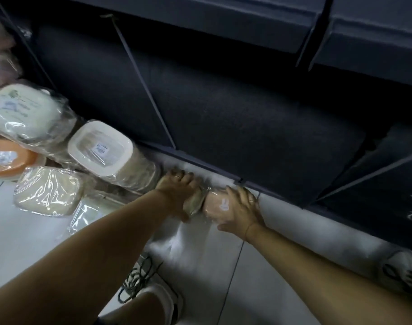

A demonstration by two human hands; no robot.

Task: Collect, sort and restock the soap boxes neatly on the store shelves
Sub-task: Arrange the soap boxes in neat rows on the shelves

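Head view.

Shelf (247,127): dark unit, base rail resting on the white tiled floor (212,266). White scrawl at its right end, unreadable.

Left hand (179,193): just in front of the shelf's base rail, fingers curled round a film-wrapped grey-green soap box (195,204).

Right hand (243,211): beside it along the same rail, fingers over and thumb against a pink soap box (214,204), clasping it. White rabbit-like mark on the wrapper. The two boxes touch.

Cream soap box (100,147): among the wrapped boxes heaped at the shelf's left end. Barcode sticker (99,150), print too small to read.

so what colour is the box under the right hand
The box is pale pink; head view.
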